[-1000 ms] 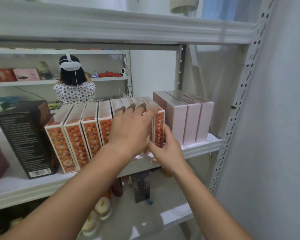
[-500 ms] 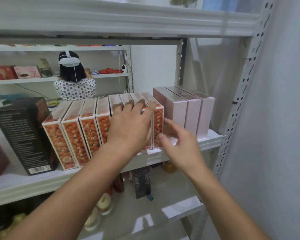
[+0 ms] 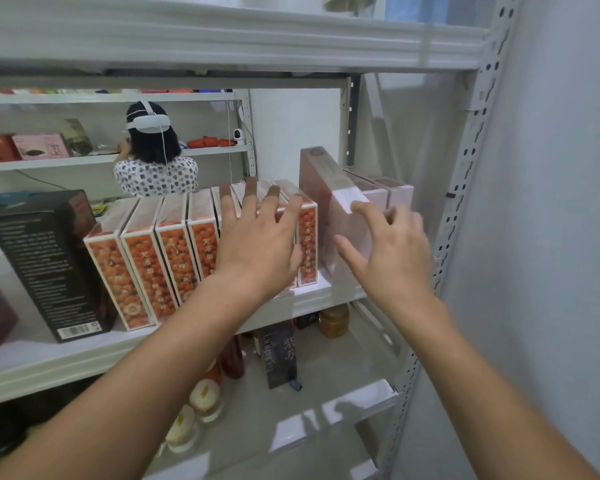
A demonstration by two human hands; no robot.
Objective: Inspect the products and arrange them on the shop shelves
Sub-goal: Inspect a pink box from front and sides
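Pink box (image 3: 321,188), a tall flat carton with smooth matte faces, was held at its narrow front edge by the fingers (image 3: 362,211) of the right hand (image 3: 392,258). The thumb lay on its left face and the other fingers curved round the right side. It sat tilted on the white metal shelf (image 3: 66,358), its back top corner standing higher than the other pink boxes (image 3: 392,194) just beside it on the right. The left hand (image 3: 260,244) was spread flat, fingers straight and apart, its tips resting on the tops of the orange boxes (image 3: 146,271). These were slim glossy cartons printed with small round fruit, packed upright in a row touching the pink box. Left of that row stood a tall black box (image 3: 45,265) with fine white print.
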